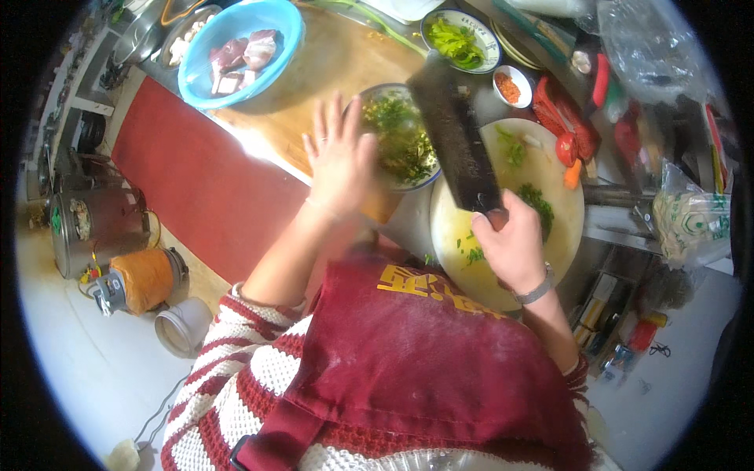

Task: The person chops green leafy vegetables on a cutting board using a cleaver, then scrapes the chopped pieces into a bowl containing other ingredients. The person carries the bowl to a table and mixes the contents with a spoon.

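My right hand (514, 243) is closed round the handle of a dark, broad-bladed cleaver (457, 133). Its blade points away from me, raised between a bowl and the cutting board. My left hand (339, 161) has its fingers spread and holds nothing; slightly blurred, it is at the left side of the bowl of chopped greens (399, 133). Whether it touches the rim I cannot tell. Under my right hand lies a round, pale cutting board (459, 212) with chopped green herbs (536, 208) and scattered bits on it. The blade hides part of the board and the bowl's right edge.
A blue basin (192, 74) with raw meat stands far left. At the back are a plate of sliced green peppers (459, 43) and a small bowl of red powder (512, 86). Right of the board lie a tomato (565, 149) and a carrot piece (572, 173).
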Available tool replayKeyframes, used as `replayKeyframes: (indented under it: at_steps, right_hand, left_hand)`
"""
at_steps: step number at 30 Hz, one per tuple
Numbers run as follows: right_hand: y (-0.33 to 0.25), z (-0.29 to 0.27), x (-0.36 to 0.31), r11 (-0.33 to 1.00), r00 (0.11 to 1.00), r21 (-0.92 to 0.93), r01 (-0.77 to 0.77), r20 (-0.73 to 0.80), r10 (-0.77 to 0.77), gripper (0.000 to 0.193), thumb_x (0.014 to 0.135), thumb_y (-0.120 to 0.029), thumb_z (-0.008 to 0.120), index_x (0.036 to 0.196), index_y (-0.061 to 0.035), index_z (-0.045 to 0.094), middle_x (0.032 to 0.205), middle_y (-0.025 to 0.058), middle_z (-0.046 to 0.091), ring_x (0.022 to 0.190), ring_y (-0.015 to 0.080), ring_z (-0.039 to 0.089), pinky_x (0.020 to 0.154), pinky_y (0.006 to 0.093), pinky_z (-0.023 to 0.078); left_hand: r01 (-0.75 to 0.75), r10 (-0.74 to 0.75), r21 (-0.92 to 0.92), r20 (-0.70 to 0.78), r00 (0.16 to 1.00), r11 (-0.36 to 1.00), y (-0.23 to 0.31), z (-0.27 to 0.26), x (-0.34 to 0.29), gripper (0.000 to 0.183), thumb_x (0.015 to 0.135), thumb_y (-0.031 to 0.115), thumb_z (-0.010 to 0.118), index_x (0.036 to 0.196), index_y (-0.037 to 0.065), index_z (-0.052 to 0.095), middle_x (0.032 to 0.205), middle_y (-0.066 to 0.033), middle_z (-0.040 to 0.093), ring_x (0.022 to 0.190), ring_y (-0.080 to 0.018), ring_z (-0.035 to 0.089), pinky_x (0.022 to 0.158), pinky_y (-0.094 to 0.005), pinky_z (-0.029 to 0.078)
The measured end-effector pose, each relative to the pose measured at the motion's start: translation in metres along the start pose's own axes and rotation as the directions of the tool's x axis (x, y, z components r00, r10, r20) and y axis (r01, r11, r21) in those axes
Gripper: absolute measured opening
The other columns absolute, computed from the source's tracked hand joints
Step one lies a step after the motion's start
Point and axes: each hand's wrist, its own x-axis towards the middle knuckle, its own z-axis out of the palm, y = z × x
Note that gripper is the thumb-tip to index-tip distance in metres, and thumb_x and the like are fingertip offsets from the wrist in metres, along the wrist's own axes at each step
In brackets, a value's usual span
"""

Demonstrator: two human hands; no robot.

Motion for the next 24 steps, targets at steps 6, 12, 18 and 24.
replayKeyframes:
  at_steps: [6,12,18,24]
  right_hand:
    - [-0.010,0.008,-0.015,0.821,0.905,-0.469,0.326,-0.095,-0.414,0.026,0.079,-0.012,0.071,0.101,-0.0059,0.058,0.086,0.0164,0.066,0.077,0.0348,0.066,0.068,0.0460,0.054]
    - [-0.014,0.020,-0.016,0.686,0.899,-0.611,0.395,0.102,-0.426,0.032,0.074,-0.007,0.075,0.097,-0.0051,0.053,0.084,0.0142,0.061,0.079,0.0358,0.063,0.071,0.0457,0.051]
    - [-0.018,0.024,-0.018,0.567,0.821,-0.653,0.502,0.155,-0.549,0.006,0.080,-0.006,0.058,0.083,-0.0053,0.053,0.078,0.0123,0.058,0.075,0.0294,0.061,0.068,0.0409,0.051]
    - [-0.019,0.023,-0.021,0.563,0.858,-0.689,0.456,0.172,-0.484,0.018,0.074,-0.010,0.072,0.084,-0.0050,0.058,0.086,0.0121,0.059,0.082,0.0308,0.061,0.074,0.0422,0.051]
  left_hand:
    - [-0.163,0.109,-0.237,-0.226,0.968,0.958,-0.024,-0.048,-0.010,0.055,0.107,0.034,0.027,0.150,0.004,0.041,0.160,-0.0193,0.028,0.151,-0.0408,0.014,0.121,-0.0505,0.012]
    - [-0.301,0.301,-0.027,0.176,0.937,0.953,0.026,-0.063,-0.008,0.054,0.103,0.032,0.041,0.156,0.022,0.033,0.164,-0.0129,0.018,0.152,-0.0411,0.009,0.116,-0.0671,0.013]
    - [-0.510,0.424,0.119,0.415,0.805,0.852,0.077,-0.032,-0.006,0.057,0.101,0.033,0.043,0.156,0.033,0.029,0.166,-0.0114,0.011,0.151,-0.0420,0.010,0.109,-0.0770,0.016]
    - [-0.514,0.403,0.109,0.493,0.771,0.851,0.077,-0.022,-0.002,0.054,0.103,0.039,0.039,0.156,0.035,0.029,0.166,-0.0091,0.011,0.152,-0.0407,0.009,0.109,-0.0780,0.017]
